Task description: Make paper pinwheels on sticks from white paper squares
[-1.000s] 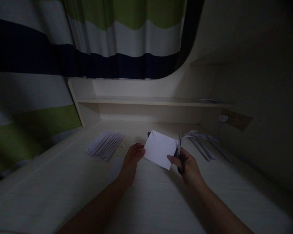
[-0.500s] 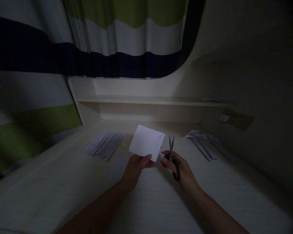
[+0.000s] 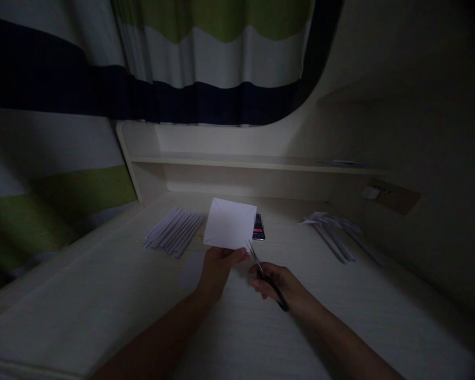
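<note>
From the head camera, your left hand (image 3: 218,264) pinches the bottom edge of a white folded paper (image 3: 230,224), held upright above the tabletop (image 3: 103,295), creases faintly showing. Your right hand (image 3: 279,282) grips dark scissors (image 3: 266,274), the blades seemingly barely parted, tips touching the paper's lower right corner.

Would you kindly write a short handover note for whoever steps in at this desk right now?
Left hand: pinches the lower edge of the white folded paper sheet, held up above the pale wooden desk.
Right hand: grips the dark-handled scissors, tips at the sheet's lower right corner.
Done: narrow white paper strips lie in a row at left; a looser pile of white paper scraps at right.
Left: the held sheet shows no cut.
</note>
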Motion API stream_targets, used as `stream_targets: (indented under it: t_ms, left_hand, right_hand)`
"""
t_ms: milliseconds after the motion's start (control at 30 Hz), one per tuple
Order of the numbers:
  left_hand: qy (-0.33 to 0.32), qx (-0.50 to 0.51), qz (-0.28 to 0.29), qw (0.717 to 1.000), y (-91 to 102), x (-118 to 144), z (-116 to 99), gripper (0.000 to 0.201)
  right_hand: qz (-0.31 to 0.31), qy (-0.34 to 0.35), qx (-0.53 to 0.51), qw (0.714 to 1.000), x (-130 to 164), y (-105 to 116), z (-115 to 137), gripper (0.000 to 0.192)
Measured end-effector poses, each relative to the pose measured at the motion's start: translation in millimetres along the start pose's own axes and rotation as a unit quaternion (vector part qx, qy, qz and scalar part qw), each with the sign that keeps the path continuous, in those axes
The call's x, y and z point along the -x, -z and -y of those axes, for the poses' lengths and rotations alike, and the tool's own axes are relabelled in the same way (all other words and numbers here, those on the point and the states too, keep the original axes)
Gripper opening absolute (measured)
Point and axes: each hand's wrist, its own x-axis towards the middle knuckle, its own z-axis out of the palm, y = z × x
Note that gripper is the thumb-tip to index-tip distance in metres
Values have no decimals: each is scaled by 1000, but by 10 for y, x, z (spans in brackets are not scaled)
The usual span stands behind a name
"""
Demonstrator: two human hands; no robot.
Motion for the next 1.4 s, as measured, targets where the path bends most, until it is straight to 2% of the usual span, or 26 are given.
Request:
stream_targets:
  t_ms: [200, 433, 1000, 1200, 1400]
  left_hand:
    - [5, 0, 8, 1000, -12, 10, 15, 18]
    - [-13, -8, 11, 1000, -11, 10, 18, 17]
    - [-6, -20, 16, 1000, -15, 26, -18, 13]
    - [-9, -29, 18, 999, -1, 17, 6, 13]
    - [-22, -42, 26, 999, 24, -1, 37, 17]
  right_hand:
    - [3, -21, 0, 1000, -3, 0, 25, 38]
    - [4, -16, 45, 999, -7, 6, 24, 38]
    - [11, -23, 29, 999, 0, 16, -11, 29]
    - [6, -18, 34, 999, 0, 11, 2, 31]
    - [-9, -50, 33, 998, -4, 5, 11, 36]
